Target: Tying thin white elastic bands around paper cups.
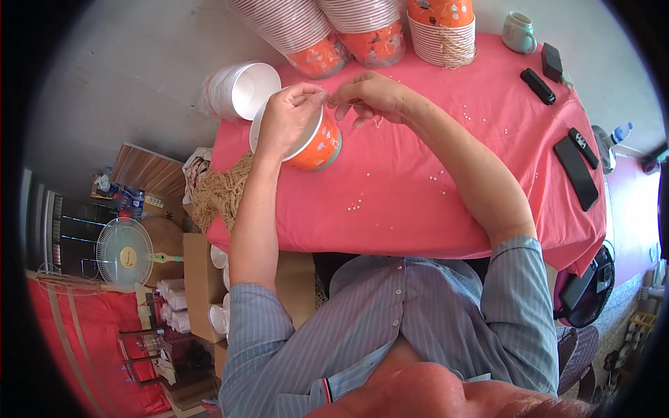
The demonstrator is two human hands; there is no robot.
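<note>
An orange printed paper bucket (325,145) with a white inside lies tilted on the pink-covered table, its mouth toward my left forearm. My left hand (287,120) is over its rim, thumb and forefinger pinched on a thin tan string (378,122). Just to the right, my right hand (369,96) has its fingers closed on the same string, and a short end hangs below them. The fingertips of both hands almost meet above the bucket's right side. Where the string joins the bucket is too small to make out.
Stacked orange buckets (440,42) stand along the far edge, with white buckets (254,90) at left. A heap of tan string (221,191) hangs over the left edge. Small white beads (355,204) lie scattered. A mug (519,33) and a phone (577,173) are at right.
</note>
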